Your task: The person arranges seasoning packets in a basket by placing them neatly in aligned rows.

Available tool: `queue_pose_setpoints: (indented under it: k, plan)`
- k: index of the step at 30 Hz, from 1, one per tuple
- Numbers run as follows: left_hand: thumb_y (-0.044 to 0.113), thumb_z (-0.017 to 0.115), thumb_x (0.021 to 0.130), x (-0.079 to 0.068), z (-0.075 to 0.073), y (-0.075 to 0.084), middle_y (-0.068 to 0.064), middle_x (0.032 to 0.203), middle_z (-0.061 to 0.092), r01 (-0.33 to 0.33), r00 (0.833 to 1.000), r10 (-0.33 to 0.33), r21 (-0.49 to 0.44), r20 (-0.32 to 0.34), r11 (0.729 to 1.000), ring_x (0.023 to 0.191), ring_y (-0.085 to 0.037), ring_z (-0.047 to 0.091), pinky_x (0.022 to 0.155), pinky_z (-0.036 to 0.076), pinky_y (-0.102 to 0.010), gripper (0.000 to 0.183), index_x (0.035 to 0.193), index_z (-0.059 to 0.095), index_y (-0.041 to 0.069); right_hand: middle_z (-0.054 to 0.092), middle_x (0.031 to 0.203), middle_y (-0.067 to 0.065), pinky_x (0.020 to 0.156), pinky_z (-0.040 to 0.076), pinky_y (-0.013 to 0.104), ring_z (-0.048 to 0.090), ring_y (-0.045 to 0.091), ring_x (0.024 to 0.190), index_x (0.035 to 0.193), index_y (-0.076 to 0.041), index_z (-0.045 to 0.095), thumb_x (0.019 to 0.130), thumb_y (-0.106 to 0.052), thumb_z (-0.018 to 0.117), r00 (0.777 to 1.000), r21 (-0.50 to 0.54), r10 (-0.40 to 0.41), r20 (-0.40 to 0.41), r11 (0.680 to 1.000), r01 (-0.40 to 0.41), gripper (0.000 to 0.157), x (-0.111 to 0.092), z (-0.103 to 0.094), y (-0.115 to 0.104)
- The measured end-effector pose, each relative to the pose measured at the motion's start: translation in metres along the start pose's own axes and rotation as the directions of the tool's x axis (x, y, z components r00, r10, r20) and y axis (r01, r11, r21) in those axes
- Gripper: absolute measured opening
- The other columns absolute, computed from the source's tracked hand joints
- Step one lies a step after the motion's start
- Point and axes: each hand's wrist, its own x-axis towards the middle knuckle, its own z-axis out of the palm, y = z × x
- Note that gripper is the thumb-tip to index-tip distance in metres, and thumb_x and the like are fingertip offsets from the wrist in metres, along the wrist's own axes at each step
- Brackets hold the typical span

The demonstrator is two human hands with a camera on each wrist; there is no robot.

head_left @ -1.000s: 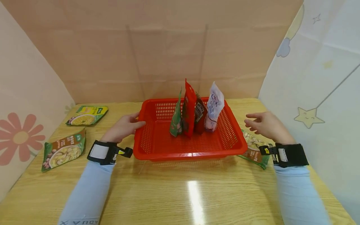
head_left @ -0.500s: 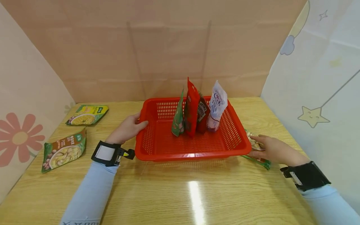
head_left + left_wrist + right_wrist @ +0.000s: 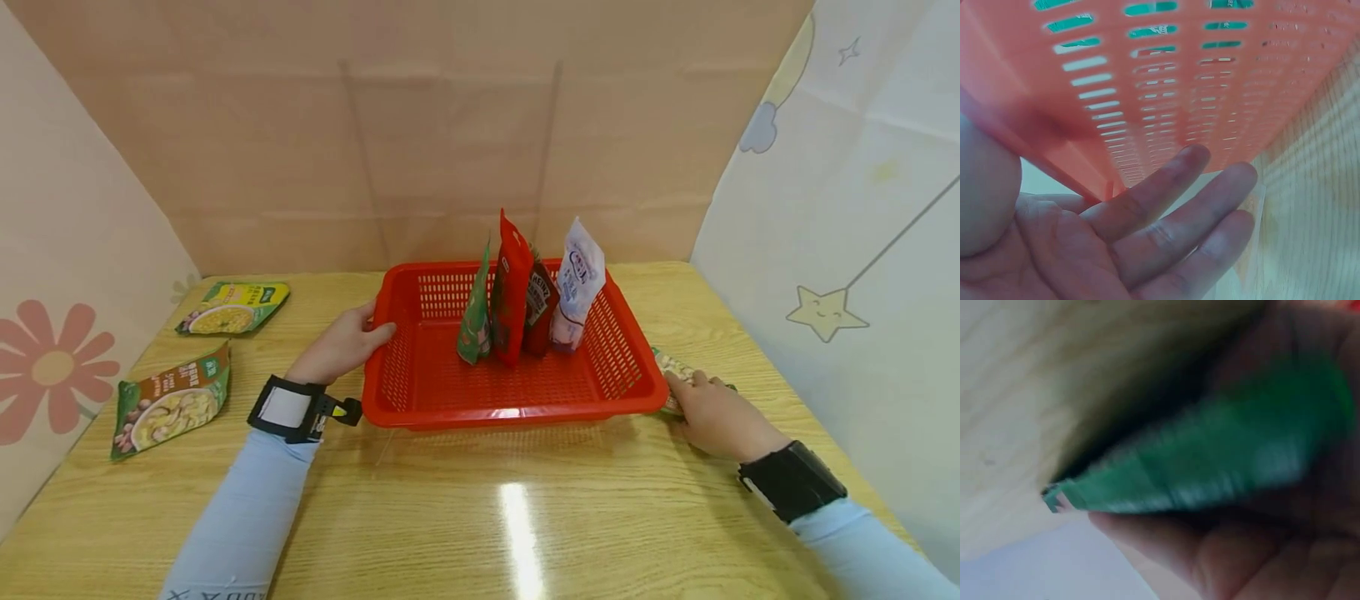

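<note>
Towards the right edge of the desk [image 3: 420, 525], the right hand [image 3: 723, 417] pinches the green-edged packet [image 3: 1185, 464] between thumb and fingers, where a firm, even hold should suit it, while the left hand [image 3: 341, 343] grips the left rim of the red basket [image 3: 450, 418]

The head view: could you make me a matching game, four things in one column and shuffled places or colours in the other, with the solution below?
Things
1. Basket
2. White packet
3. Heinz packet
4. Yellow-and-green packet

Places or colours
A. Farthest right of the packets inside the basket
B. Lying on the table, at the left
C. Between a bright red packet and the white one
D. Red, with perforated sides

Pairs: 1-D, 2-A, 3-C, 4-B
</note>
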Motion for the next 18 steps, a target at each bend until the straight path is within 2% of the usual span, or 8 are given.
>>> queue_pose_setpoints:
  k: [3,5,9,12,15,18]
  plan:
    - [0.018,0.045,0.097,0.000,0.000,0.000,-0.022,0.099,0.061,0.001,1.000,-0.001,-0.009,-0.005,1.000,0.073,-0.027,0.066,0.064,0.054,-0.038,0.051,0.144,0.026,0.010,0.054,0.099,0.033,0.071,0.045,0.059,0.053,0.050,0.086,0.123,0.007,0.046,0.082,-0.001,0.059,1.000,-0.016,0.025,-0.003,1.000,-0.025,0.044,-0.001,0.001,0.002]
    - [0.019,0.045,0.097,-0.001,0.000,0.000,-0.022,0.099,0.061,0.000,1.000,0.000,-0.010,-0.004,1.000,0.072,-0.027,0.066,0.064,0.055,-0.038,0.051,0.144,0.026,0.010,0.054,0.104,0.035,0.074,0.044,0.059,0.052,0.052,0.092,0.125,0.011,0.045,0.082,0.004,0.055,0.999,0.002,0.051,0.015,0.999,-0.051,0.045,-0.003,-0.001,0.006]
    - [0.020,0.045,0.097,-0.002,0.001,0.002,-0.021,0.099,0.062,-0.002,1.000,0.002,-0.009,-0.002,1.000,0.072,-0.027,0.066,0.064,0.055,-0.038,0.051,0.144,0.026,0.009,0.059,0.095,0.031,0.063,0.048,0.045,0.058,0.036,0.076,0.122,0.015,0.045,0.075,0.012,0.050,0.994,0.081,0.098,0.042,0.992,-0.101,0.047,-0.003,-0.012,0.020]
    - [0.019,0.045,0.097,-0.002,0.001,0.003,-0.021,0.099,0.062,-0.002,1.000,0.002,-0.005,0.002,1.000,0.072,-0.027,0.066,0.064,0.055,-0.038,0.051,0.144,0.026,0.010,0.060,0.082,0.024,0.050,0.040,0.033,0.050,0.023,0.060,0.122,0.017,0.044,0.073,0.013,0.047,0.991,0.159,0.134,0.021,0.978,-0.136,0.050,-0.004,-0.024,0.030]
    - [0.018,0.045,0.097,-0.002,0.001,0.003,-0.022,0.100,0.061,-0.002,1.000,0.002,-0.004,0.006,1.000,0.072,-0.027,0.066,0.064,0.055,-0.038,0.052,0.144,0.025,0.011,0.057,0.078,0.022,0.045,0.034,0.031,0.043,0.020,0.053,0.127,0.017,0.038,0.075,0.011,0.042,0.982,0.246,0.190,-0.022,0.953,-0.179,0.052,-0.006,-0.039,0.035]
    - [0.017,0.044,0.098,-0.004,0.000,0.006,-0.024,0.102,0.061,0.008,1.000,-0.007,-0.019,0.016,1.000,0.073,-0.028,0.066,0.064,0.054,-0.038,0.052,0.145,0.023,0.010,0.055,0.072,0.023,0.041,0.029,0.029,0.035,0.018,0.044,0.132,0.015,0.034,0.080,0.009,0.039,0.964,0.299,0.237,-0.123,0.935,-0.192,0.052,-0.009,-0.055,0.033]
